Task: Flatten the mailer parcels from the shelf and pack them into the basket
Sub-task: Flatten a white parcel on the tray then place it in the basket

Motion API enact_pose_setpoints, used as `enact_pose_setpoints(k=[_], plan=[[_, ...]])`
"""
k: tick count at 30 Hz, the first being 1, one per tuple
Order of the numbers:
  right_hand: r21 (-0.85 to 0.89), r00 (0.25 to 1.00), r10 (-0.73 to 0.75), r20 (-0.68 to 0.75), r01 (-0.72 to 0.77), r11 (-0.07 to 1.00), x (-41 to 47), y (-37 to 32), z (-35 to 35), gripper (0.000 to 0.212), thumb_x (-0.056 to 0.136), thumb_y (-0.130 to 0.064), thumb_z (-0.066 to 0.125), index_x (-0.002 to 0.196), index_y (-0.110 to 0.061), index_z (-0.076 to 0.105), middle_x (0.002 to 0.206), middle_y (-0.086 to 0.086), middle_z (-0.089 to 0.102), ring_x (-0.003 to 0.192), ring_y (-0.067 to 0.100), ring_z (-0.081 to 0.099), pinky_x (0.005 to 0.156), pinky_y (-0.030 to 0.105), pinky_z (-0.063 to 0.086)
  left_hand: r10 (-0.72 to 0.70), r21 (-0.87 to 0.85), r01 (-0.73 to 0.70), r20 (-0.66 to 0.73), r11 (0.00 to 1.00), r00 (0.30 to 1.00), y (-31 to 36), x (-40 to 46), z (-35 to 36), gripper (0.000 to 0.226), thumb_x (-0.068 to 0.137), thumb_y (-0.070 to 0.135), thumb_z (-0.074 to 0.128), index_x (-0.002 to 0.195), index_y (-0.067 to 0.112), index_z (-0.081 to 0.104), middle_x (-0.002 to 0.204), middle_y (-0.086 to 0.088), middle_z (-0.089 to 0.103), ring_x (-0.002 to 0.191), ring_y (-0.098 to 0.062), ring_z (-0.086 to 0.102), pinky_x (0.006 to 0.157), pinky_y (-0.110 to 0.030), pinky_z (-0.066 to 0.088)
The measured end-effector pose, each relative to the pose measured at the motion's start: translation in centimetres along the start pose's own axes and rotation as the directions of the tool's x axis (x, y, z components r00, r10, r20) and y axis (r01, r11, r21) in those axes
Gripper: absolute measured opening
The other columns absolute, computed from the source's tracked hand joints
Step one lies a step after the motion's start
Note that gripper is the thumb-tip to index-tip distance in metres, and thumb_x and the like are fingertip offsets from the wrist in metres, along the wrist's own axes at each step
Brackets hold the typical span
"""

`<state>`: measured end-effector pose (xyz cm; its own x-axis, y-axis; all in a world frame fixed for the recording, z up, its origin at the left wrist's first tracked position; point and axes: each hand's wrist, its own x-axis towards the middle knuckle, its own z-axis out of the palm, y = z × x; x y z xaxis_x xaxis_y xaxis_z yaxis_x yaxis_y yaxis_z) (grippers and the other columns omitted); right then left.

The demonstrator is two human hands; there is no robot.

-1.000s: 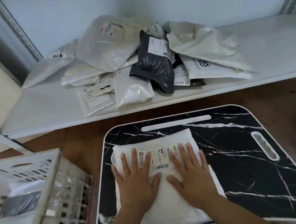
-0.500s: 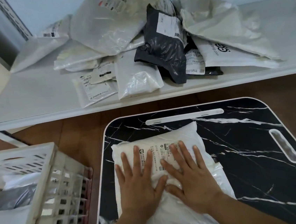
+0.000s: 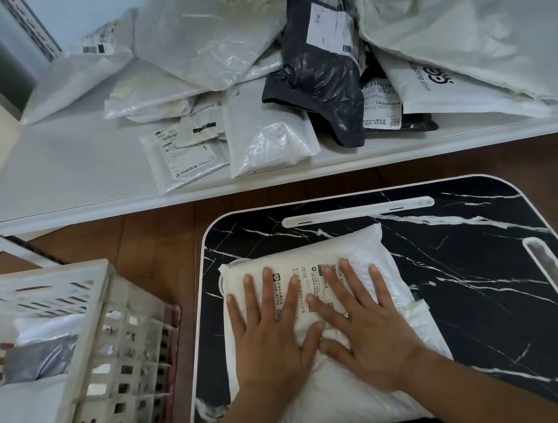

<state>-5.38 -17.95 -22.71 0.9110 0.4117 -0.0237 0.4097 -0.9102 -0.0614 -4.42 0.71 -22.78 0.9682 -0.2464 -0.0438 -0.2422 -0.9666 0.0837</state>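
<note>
A puffy white mailer parcel [image 3: 342,401] with a printed label lies on the black marble-pattern lap table [image 3: 469,294]. My left hand [image 3: 270,336] and my right hand [image 3: 369,329] lie flat on it side by side, fingers straight and spread, pressing down. A white slotted basket [image 3: 111,332] stands at the lower left with white and grey mailers inside. On the white shelf [image 3: 77,170] behind the table lies a heap of several mailers, among them a black one [image 3: 321,69] and a small white one [image 3: 269,136].
Brown wooden floor [image 3: 157,244] shows between the shelf, the basket and the table. The table has a white slot [image 3: 356,210] along its far edge and a handle cutout [image 3: 552,272] at the right. A shelf upright [image 3: 31,27] runs up at the top left.
My hands have slid a little closer together on the parcel, still pressing it flat. The camera has tilted down and nearer, so the shelf sits higher in view.
</note>
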Motion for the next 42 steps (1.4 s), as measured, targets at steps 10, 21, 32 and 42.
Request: enact_pose_setpoints(k=[10, 21, 32, 42], plan=[[0.021, 1.000, 0.020, 0.015, -0.021, 1.000, 0.3, 0.0, 0.2, 0.061, 0.096, -0.064, 0.019, 0.148, -0.034, 0.031, 0.158, 0.010, 0.022, 0.146, 0.035, 0.015, 0.106, 0.061, 0.016, -0.020, 0.001, 0.021, 0.094, 1.000, 0.995, -0.1, 0.6, 0.4, 0.069, 0.093, 0.069, 0.014, 0.150, 0.032, 0.025, 0.160, -0.008, 0.017, 0.146, -0.036, 0.009, 0.111, -0.059, 0.012], [0.050, 0.998, 0.035, 0.058, -0.038, 0.998, 0.4, 0.0, 0.2, 0.061, 0.096, -0.066, 0.018, 0.147, -0.037, 0.033, 0.159, 0.008, 0.021, 0.147, 0.033, 0.011, 0.108, 0.060, 0.012, -0.046, -0.042, 0.051, 0.106, 0.998, 0.993, -0.1, 0.8, 0.2, 0.073, 0.087, 0.071, -0.006, 0.150, 0.038, 0.007, 0.161, -0.002, -0.002, 0.147, -0.031, -0.012, 0.115, -0.056, -0.003], [0.181, 0.977, 0.214, -0.012, -0.208, 0.961, 2.7, 0.2, -1.6, 0.054, 0.096, -0.059, 0.023, 0.127, -0.032, 0.058, 0.127, -0.005, 0.058, 0.117, 0.020, 0.048, 0.094, 0.041, 0.027, -0.051, -0.060, 0.058, 0.107, 0.996, 0.993, -0.1, 0.6, 0.3, 0.069, 0.087, 0.071, -0.007, 0.150, 0.043, 0.000, 0.160, 0.001, -0.010, 0.146, -0.029, -0.019, 0.115, -0.056, -0.006], [0.042, 0.975, 0.183, 0.127, -0.190, 0.981, 5.2, 0.9, 0.1, 0.068, 0.087, -0.071, -0.007, 0.149, -0.046, 0.002, 0.159, 0.001, -0.014, 0.145, 0.030, -0.021, 0.111, 0.063, -0.011, -0.148, -0.142, 0.161, 0.097, 0.977, 0.984, 0.0, 1.5, 0.5, 0.065, 0.089, 0.065, -0.010, 0.149, 0.045, 0.001, 0.159, 0.011, -0.009, 0.146, -0.022, -0.018, 0.114, -0.056, -0.011]])
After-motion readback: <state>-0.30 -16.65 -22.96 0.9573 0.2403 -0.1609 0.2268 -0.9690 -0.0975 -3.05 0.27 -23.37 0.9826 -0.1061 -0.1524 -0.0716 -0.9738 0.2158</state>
